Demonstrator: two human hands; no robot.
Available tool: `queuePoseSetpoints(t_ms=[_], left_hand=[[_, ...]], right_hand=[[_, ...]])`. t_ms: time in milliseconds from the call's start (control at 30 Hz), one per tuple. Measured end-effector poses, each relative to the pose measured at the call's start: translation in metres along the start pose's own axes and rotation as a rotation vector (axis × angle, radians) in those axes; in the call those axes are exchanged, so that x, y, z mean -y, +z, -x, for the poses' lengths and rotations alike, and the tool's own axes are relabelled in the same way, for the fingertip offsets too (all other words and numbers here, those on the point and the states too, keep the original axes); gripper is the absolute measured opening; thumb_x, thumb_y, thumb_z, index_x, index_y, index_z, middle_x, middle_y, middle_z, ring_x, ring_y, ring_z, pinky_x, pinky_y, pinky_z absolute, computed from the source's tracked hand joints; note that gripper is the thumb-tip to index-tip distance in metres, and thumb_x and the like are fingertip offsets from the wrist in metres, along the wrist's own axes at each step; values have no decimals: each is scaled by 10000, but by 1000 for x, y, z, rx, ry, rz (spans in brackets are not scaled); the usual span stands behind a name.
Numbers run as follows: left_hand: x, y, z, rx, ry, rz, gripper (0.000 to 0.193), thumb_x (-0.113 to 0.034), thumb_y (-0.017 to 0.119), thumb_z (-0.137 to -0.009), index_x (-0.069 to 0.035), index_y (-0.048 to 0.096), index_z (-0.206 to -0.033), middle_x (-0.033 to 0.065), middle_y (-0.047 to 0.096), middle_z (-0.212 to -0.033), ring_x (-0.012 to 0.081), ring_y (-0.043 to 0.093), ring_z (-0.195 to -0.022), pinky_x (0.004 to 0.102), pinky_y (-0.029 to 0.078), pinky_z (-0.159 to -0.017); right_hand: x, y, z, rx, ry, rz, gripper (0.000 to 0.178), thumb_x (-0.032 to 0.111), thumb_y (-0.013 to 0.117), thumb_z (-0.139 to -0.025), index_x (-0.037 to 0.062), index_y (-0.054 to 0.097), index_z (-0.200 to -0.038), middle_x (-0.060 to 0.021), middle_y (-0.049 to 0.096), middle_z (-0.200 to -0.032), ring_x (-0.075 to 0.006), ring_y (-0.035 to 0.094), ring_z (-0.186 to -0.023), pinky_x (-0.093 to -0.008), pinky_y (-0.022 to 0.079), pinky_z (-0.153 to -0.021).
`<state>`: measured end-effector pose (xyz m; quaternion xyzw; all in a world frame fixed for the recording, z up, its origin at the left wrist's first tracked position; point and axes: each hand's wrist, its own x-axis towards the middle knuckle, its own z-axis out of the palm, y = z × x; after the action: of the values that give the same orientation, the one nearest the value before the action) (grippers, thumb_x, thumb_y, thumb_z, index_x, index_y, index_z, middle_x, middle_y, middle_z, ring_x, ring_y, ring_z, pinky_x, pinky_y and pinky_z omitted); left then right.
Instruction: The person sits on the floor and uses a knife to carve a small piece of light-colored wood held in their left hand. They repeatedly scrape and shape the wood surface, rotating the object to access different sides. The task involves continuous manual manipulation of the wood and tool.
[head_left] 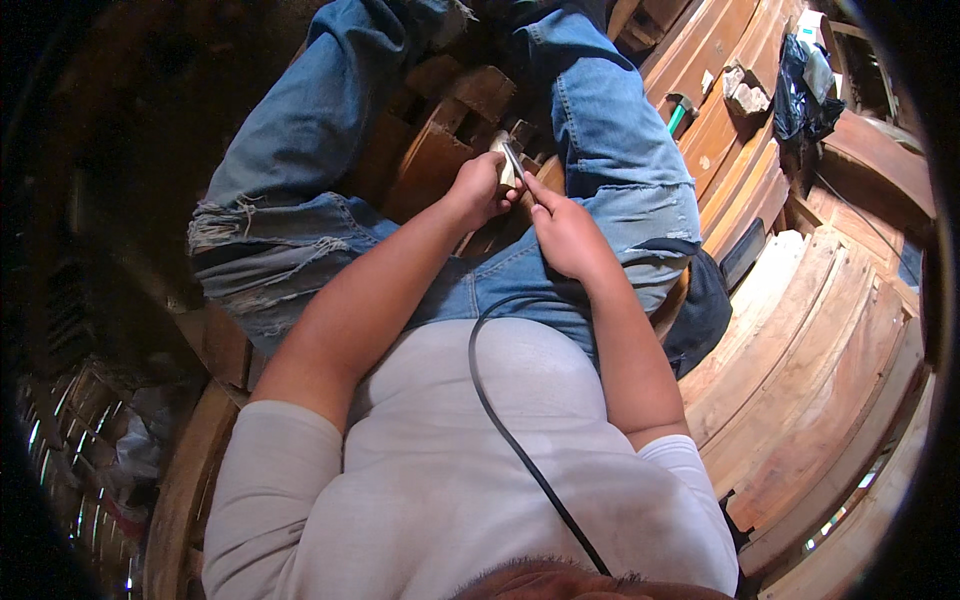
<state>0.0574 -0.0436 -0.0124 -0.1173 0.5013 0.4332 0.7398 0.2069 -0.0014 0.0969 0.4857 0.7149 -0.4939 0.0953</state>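
Between my knees, my left hand (pixel 480 187) is closed around a small pale block (pixel 506 177) that looks like wood. My right hand (pixel 567 235) grips a slim metal blade (pixel 514 158), which lies along the block's right side with its tip pointing up and away from me. Its handle is hidden in my right fingers, so its exact kind is unclear. Both hands are close together, just above my lap.
Torn blue jeans (pixel 320 120) flank the hands. Wooden planks (pixel 780 370) stretch along the right, with a whitish lump (pixel 745 92), a green-handled item (pixel 679 117) and a dark plastic bag (pixel 800 90) farther off. A black cable (pixel 490 400) hangs down over my shirt.
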Motion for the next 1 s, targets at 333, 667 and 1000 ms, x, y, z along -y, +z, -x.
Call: queuePoseSetpoints(t_ms=[333,667,1000], left_hand=[[18,2,-18,-77,183,-207,392,-388,386,-1086,-78,603,-980,46,631,-762,133,512,-560,325,403,-497],[21,9,-18,-212,259,-303,399,-389,402,-1089,-39,582,-1023,81,638,-772,171,562,-581,344,439,-518],[34,2,-36,-240,345,-342,429,-394,414,-1093,-32,603,-963,81,630,-764,174,566,-581,352,425,-505]], right_hand=[[-7,-6,-9,62,143,20,510,196,486,-995,176,509,-1504,-316,676,-1096,-395,689,-1034,-409,507,-935],[-2,-13,-9,154,276,-75,521,197,485,-989,175,508,-1509,-254,692,-943,-339,675,-861,-396,509,-852],[-15,-6,-10,85,119,5,512,209,479,-997,175,503,-1508,-330,661,-1115,-423,674,-1024,-415,499,-943]])
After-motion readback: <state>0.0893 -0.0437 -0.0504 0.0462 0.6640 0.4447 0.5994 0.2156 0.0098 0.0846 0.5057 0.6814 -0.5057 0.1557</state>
